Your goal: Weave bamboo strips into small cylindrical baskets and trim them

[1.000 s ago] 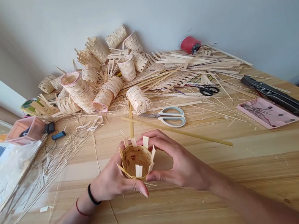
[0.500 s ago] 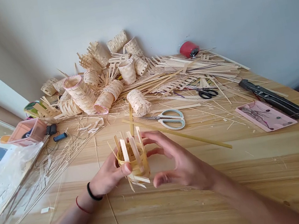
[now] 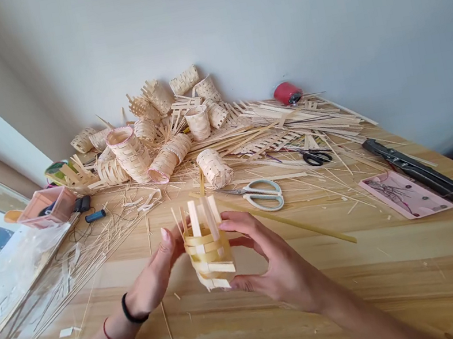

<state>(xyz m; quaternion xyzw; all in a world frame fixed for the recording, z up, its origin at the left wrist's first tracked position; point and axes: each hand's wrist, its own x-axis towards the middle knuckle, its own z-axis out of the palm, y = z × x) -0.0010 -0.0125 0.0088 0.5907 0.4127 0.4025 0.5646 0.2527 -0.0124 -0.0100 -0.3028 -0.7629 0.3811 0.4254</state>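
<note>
A small woven basket (image 3: 209, 254) of yellow and pale bamboo strips is upright in front of me, with loose strip ends sticking up from its rim and others jutting out near its base. My right hand (image 3: 268, 255) grips it from the right, thumb low by the base and fingers against the upper side. At the basket's left is my left hand (image 3: 153, 279), thumb raised off the weave and fingers partly hidden behind it. Just beyond the basket lie white-handled scissors (image 3: 263, 194). A long yellow strip (image 3: 307, 227) stretches away to the right.
Several finished and part-woven baskets (image 3: 132, 157) are heaped against the wall beside loose strips (image 3: 287, 118). Black scissors (image 3: 316, 158), a red spool (image 3: 287, 93), a pink tray (image 3: 406, 196) and a long black tool (image 3: 419, 170) lie to the right. A pink box (image 3: 47, 207) stands left.
My right hand has closed on the basket from the right. My left thumb has lifted off it, and the basket has turned a little. The camera view has tilted up slightly.
</note>
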